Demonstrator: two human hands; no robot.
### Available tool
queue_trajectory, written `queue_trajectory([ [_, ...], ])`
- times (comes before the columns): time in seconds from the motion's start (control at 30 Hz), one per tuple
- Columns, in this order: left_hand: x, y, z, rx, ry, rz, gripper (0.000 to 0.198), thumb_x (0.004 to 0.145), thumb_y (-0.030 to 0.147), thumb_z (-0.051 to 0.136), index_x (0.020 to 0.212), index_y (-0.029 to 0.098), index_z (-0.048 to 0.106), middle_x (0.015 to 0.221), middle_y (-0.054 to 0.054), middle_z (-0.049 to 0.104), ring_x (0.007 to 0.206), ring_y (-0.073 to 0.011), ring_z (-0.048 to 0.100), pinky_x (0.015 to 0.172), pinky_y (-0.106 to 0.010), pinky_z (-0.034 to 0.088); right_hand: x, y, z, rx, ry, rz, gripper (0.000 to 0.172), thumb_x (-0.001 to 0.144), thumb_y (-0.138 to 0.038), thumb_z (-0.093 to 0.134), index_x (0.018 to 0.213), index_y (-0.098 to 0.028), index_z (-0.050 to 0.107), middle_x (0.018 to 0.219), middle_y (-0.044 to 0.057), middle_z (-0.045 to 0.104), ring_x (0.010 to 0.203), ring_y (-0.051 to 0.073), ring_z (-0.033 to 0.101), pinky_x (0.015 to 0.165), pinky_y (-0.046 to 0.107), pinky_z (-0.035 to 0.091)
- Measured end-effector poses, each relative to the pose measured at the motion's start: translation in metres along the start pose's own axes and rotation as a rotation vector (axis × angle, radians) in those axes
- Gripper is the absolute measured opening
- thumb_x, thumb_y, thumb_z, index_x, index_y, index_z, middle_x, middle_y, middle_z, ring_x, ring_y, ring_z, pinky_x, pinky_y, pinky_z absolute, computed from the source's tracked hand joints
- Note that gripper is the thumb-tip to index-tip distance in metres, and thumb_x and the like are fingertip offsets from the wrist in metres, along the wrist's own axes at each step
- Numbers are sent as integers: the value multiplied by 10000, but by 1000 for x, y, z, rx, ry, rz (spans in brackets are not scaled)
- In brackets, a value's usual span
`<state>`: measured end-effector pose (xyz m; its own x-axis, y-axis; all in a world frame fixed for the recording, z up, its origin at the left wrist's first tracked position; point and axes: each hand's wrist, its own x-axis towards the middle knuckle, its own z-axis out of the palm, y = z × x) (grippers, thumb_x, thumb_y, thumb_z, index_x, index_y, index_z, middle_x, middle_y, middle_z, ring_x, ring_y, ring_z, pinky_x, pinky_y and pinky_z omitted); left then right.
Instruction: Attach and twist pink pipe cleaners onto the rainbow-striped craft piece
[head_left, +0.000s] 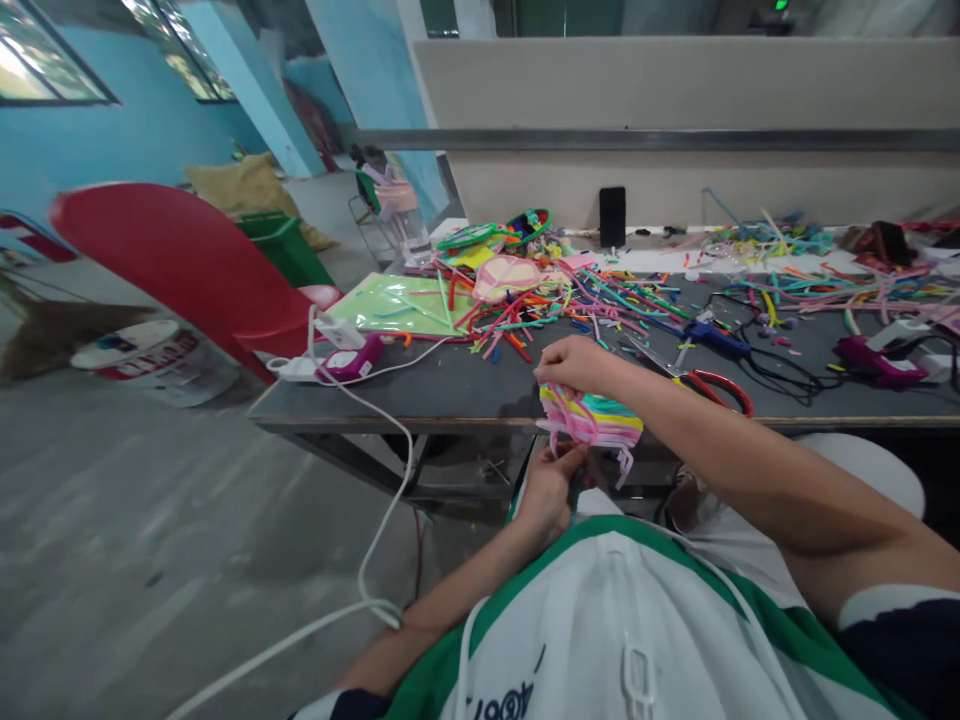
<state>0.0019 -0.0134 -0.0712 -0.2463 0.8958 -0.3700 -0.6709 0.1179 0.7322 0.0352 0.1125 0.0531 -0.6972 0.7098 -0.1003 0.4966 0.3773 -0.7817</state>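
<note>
Right hand (574, 365) has its fingers curled tight over the top edge of a flat bundle of fuzzy yellow, teal and pink pipe cleaners (600, 420). Left hand (551, 490) is just below it, fingers pinched on the loose pink strands hanging off the bottom. The bundle's held in the air right at the near edge of the dark grey table (450, 385), above the lap. Red-handled metal scissors (712, 385) lie on the table just beside the right forearm. Further back there's a messy heap of loose coloured pipe cleaners (540, 290), and a blue glue gun (712, 335) off to the right.
</note>
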Motion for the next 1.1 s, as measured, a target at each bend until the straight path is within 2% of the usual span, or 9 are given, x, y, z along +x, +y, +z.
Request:
queue_trajectory([
  [0.13,-2,1,2,25,35,-10,371,529,302,820,677,156,512,503,44,525,379,-87,452,427,-251,369,-26,36,-2,345,194,-20,222,805,-306,567,639,-160,586,351,-60,464,288,60,398,338,167,326],
  [0.23,-2,0,3,41,-4,-2,378,543,312,819,695,149,514,529,42,536,390,-73,447,425,-236,347,-43,54,-1,539,249,-33,257,797,-367,583,643,-161,576,407,-43,516,318,68,448,336,167,354],
  [0.4,-3,0,4,92,-5,11,402,545,353,825,695,142,518,541,47,536,392,-58,436,436,-228,350,-53,58,-9,744,354,-96,233,780,-374,598,683,-165,562,518,-18,607,331,77,480,320,181,359],
  [0.5,-3,0,5,117,-32,20,400,557,372,818,711,143,527,541,54,536,378,-58,429,457,-244,386,-50,59,-12,811,359,-71,196,795,-343,583,708,-172,549,554,-18,625,331,81,492,329,189,370],
  [0.7,-2,0,6,131,-17,20,400,542,370,817,698,145,526,541,63,534,359,-55,428,469,-253,405,-36,64,-6,1010,427,12,141,835,-239,523,709,-178,534,498,-68,508,333,44,379,340,169,286],
  [0.8,-1,-1,7,142,2,21,399,530,362,815,714,145,534,533,65,529,353,-59,424,437,-242,369,-31,62,0,1040,447,-8,154,842,-230,513,699,-176,538,499,-70,478,345,35,330,348,170,230],
  [0.9,-1,0,7,145,15,18,387,537,350,806,708,152,522,515,69,519,351,-60,419,430,-239,357,-29,60,6,993,467,-99,158,831,-270,541,708,-174,566,518,-67,481,366,33,335,363,173,230],
  [1.0,-2,1,6,129,18,11,374,542,331,796,703,158,506,508,73,510,350,-59,419,428,-234,346,-31,62,8,915,425,-214,175,816,-333,571,749,-174,600,567,-55,525,397,38,389,377,175,264],
  [1.1,-3,2,6,120,30,11,372,539,322,786,727,157,512,518,74,519,345,-57,423,430,-234,343,-35,67,6,873,349,-258,196,784,-355,614,852,-172,626,659,-33,600,429,45,440,396,180,319],
])
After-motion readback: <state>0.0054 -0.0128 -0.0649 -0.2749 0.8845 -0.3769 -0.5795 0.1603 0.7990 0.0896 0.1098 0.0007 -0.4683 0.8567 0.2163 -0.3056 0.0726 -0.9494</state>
